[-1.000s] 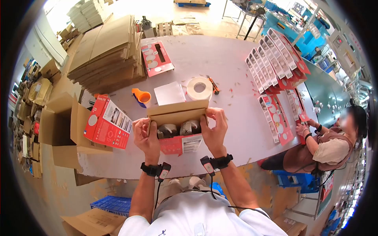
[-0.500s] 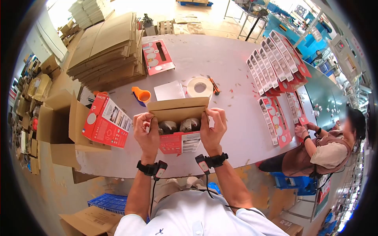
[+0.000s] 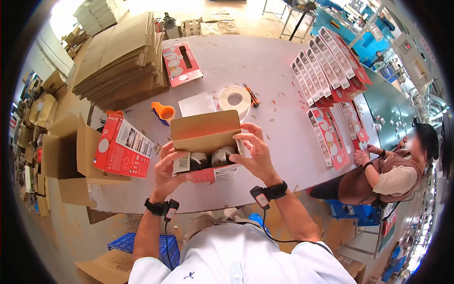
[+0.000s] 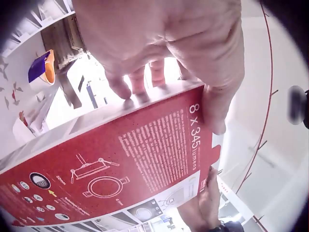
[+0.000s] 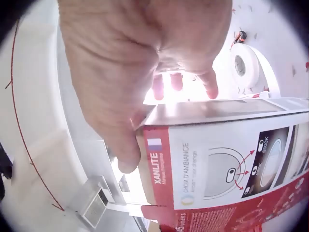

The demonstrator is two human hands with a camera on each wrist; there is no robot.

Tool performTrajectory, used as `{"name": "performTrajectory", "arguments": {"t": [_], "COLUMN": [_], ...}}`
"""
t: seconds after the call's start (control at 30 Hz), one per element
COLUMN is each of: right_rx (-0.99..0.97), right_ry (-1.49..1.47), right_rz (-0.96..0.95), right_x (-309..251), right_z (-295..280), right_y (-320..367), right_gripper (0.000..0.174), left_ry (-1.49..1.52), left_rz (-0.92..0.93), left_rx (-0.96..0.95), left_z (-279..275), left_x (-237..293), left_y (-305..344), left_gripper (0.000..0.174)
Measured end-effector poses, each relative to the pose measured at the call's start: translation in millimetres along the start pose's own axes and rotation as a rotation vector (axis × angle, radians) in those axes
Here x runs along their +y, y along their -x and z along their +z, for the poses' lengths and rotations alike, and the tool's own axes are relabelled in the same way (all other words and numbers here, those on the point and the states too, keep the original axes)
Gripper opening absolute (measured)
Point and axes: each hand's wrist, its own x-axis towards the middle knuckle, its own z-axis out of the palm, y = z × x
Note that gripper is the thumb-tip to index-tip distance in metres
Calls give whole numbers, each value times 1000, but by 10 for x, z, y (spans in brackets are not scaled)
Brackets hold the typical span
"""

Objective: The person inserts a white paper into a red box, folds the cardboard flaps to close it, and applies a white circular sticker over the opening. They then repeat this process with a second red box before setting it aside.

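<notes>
At the centre of the head view, a red-and-white box [image 3: 201, 176] sits between both hands, its large brown flap [image 3: 204, 132] raised. Two rounded dark-and-pale items [image 3: 221, 156] show side by side inside; their exact kind cannot be told. The fingers of the left hand [image 3: 165, 174] grip the box's left end, by a small flap [image 3: 182, 162] bearing a square code; the fingers of the right hand [image 3: 258, 158] grip its right end. At the left of the frame, another red box [image 3: 124, 149] leans beside an open carton [image 3: 88, 151] at the edge of the tabletop [image 3: 276, 71].
</notes>
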Motion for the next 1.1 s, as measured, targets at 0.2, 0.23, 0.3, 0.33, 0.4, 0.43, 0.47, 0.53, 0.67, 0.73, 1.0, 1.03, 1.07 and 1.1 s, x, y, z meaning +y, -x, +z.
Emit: {"name": "performTrajectory", "arguments": {"t": [0.2, 0.23, 0.3, 0.33, 0.4, 0.43, 0.47, 0.53, 0.67, 0.73, 1.0, 1.03, 1.07, 1.1], "right_rx": [-361, -415, -459, -481, -479, -479, -414, -279, -138, -168, -299, -281, -275, -267], "right_ry": [-69, -84, -34, -10, 119, 183, 248, 380, 109, 91, -81, -96, -122, -147], "right_rz": [127, 130, 130, 129, -21, -96, -129, -196, 49, 200, 375, 346, 319, 292], "right_x": [-27, -6, -32, -64, -114, -140, -178, -251, -335, -427, -256, -262, -247, -219], "right_z": [-227, -251, -301, -313, -345, -343, -318, -260, -156, -162, -244, -215, -198, -198], "right_y": [94, 88, 62, 55, 43, 38, 45, 60, 119, 97, 103, 125, 151, 176], "right_gripper": [43, 41, 35, 32, 34, 35, 40, 49, 62, 64, 49, 47, 45, 42], "left_ry": [-21, -61, -144, -165, -208, -212, -216, -218, -179, -165, -16, -30, -44, -57], "left_rz": [-64, -39, 13, 13, 21, -4, -30, -42, -33, -40, -43, -47, -49, -50], "left_rx": [-63, -79, -103, -111, -128, -105, -83, -65, -43, -39, 166, 159, 151, 142], "left_z": [-100, -102, -104, -110, -125, -102, -63, -52, -39, -49, 68, 78, 77, 62], "left_x": [-106, -89, -13, 34, 123, 163, 202, 231, 180, 160, 186, 202, 211, 213], "left_y": [70, 70, 74, 77, 60, 62, 70, 67, 85, 108, 152, 162, 159, 152], "left_gripper": [67, 65, 62, 59, 57, 54, 52, 47, 42, 43, 49, 51, 52, 54]}}
